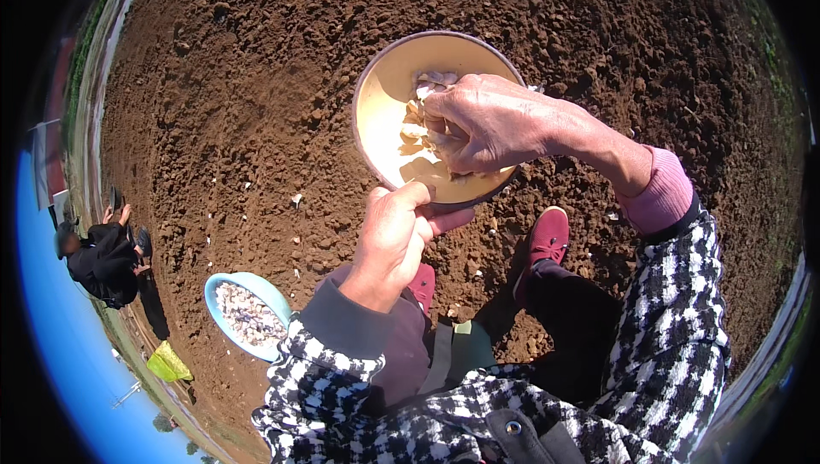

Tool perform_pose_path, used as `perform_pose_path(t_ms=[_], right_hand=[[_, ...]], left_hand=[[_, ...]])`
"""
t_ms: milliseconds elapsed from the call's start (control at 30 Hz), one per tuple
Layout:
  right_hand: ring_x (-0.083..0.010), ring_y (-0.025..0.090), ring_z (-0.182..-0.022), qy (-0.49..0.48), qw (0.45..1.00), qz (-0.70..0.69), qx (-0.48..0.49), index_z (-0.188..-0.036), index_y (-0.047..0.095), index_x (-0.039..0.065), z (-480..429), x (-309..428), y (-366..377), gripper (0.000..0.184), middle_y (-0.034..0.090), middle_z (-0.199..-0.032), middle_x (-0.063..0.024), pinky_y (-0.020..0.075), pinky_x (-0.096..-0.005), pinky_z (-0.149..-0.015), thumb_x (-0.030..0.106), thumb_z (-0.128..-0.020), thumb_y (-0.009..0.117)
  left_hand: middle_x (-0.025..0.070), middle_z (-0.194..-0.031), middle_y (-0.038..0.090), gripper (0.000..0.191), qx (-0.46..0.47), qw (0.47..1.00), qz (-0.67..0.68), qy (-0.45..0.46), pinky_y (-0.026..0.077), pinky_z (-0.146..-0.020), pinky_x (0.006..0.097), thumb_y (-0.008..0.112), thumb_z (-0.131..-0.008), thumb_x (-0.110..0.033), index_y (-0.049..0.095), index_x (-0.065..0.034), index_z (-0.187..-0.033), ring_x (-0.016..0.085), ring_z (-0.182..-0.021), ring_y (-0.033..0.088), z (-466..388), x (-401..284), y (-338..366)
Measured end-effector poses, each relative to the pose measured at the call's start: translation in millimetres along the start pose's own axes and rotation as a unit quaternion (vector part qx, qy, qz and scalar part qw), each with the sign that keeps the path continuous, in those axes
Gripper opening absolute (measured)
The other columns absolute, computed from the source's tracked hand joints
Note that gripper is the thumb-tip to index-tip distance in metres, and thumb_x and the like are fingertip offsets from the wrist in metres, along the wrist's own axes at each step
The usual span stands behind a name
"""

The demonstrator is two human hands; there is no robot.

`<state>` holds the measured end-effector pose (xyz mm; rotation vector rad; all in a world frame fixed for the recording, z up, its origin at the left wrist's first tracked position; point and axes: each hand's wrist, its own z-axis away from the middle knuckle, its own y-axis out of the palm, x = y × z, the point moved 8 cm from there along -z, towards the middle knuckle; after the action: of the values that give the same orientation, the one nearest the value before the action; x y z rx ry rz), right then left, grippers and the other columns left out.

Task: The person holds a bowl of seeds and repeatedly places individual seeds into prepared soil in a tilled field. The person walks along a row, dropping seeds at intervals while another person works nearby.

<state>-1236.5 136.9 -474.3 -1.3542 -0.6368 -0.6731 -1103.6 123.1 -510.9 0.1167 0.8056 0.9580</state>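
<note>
A round bowl with a yellow inside (pixel 442 47) is held tilted over brown soil, its near rim gripped by my left hand (pixel 392 240), thumb inside and fingers beneath. Inside the bowl lie pale pieces that look like garlic cloves (pixel 413 124). My right hand (pixel 490 124) reaches into the bowl with curled fingers among these cloves; its fingertips are partly hidden, so whether it grips any does not show. A light blue basin (pixel 277 300) full of similar whitish and purplish cloves (pixel 246 316) rests on the soil to the left.
Small whitish pieces (pixel 296 200) lie scattered over the loose, cloddy soil (pixel 256 111). My red shoes (pixel 549 233) stand on it below the bowl. At the far left another person in dark clothes (pixel 106 265) is low to the ground, near a yellow-green bag or sheet (pixel 168 363).
</note>
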Motion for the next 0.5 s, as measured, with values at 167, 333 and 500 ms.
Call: perform_pose_path(t_ms=[167, 333, 500], right_hand=[[-0.0047, 0.047, -0.051, -0.053, 0.909, -0.356, -0.212, -0.086, 0.058, 0.003, 15.7, -61.6, -96.0, 0.022, 0.052, -0.065, 0.002, 0.0386, -0.0206, -0.047, 0.024, -0.084, 0.059], [-0.0078, 0.056, -0.053, 0.156, 0.906, -0.294, -0.261, -0.086, 0.061, 0.003, -28.3, -192.5, -54.9, 0.03, 0.06, -0.067, -0.0042, 0.0499, -0.0226, -0.054, 0.032, -0.08, 0.064], [-0.0125, 0.061, -0.057, 0.236, 0.921, -0.234, -0.203, -0.08, 0.061, 0.0, -85.3, -284.1, 21.0, 0.025, 0.065, -0.069, -0.0091, 0.0506, -0.0275, -0.053, 0.024, -0.075, 0.062]], left_hand=[[0.0203, -0.112, 0.058, 0.033, -0.104, 0.989, 0.095, 0.047, 0.055, -0.084, 0.0452, 0.045, -0.088, 0.001, 0.043, 0.01, -0.12, 0.033, -0.098, 0.062, 10.1, -26.9, -42.4], [0.0206, -0.11, 0.059, 0.037, -0.132, 0.959, 0.125, 0.219, 0.055, -0.082, 0.043, 0.047, -0.087, -0.001, 0.042, 0.0084, -0.122, 0.031, -0.093, 0.063, 14.7, -72.7, -68.1], [0.02, -0.107, 0.061, 0.037, -0.194, 0.953, 0.16, 0.171, 0.055, -0.081, 0.0412, 0.048, -0.087, -0.003, 0.043, 0.0078, -0.122, 0.031, -0.091, 0.064, 16.2, -71.5, -79.2]])
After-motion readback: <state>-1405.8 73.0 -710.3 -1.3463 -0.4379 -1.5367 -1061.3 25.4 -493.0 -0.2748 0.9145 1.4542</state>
